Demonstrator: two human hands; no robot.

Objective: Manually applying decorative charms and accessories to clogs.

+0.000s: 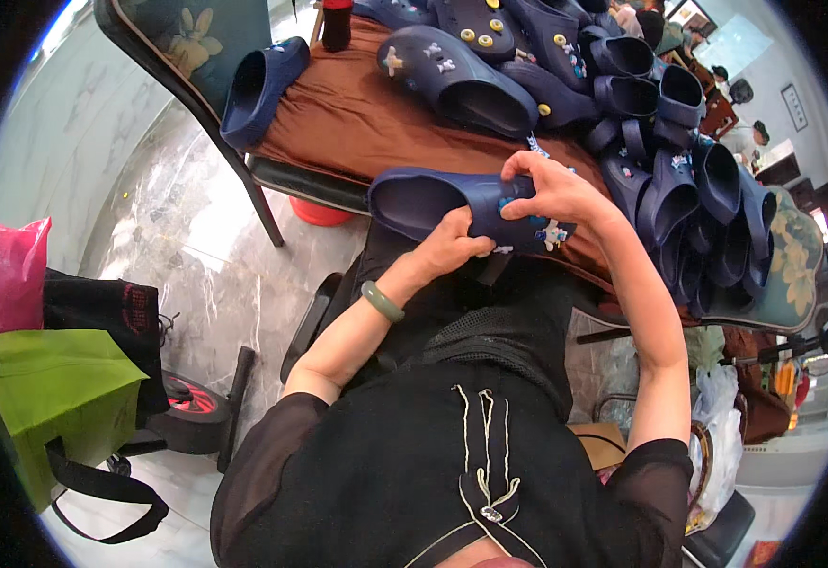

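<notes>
A navy blue clog [423,201] with small charms on its top lies sideways in front of me, its opening facing left. My left hand [454,242] grips its lower side, a green bangle on the wrist. My right hand [548,189] holds the clog's top over the charms, fingers curled. Both hands hold the clog just above my lap, at the near edge of the brown cushion [357,114].
Many more navy clogs [660,170] are piled on the brown cushion and the chair to the right; one clog [260,87] lies at the cushion's left end. A green bag [54,398], a pink bag [11,275] and a black bag [101,312] stand on the marble floor at left.
</notes>
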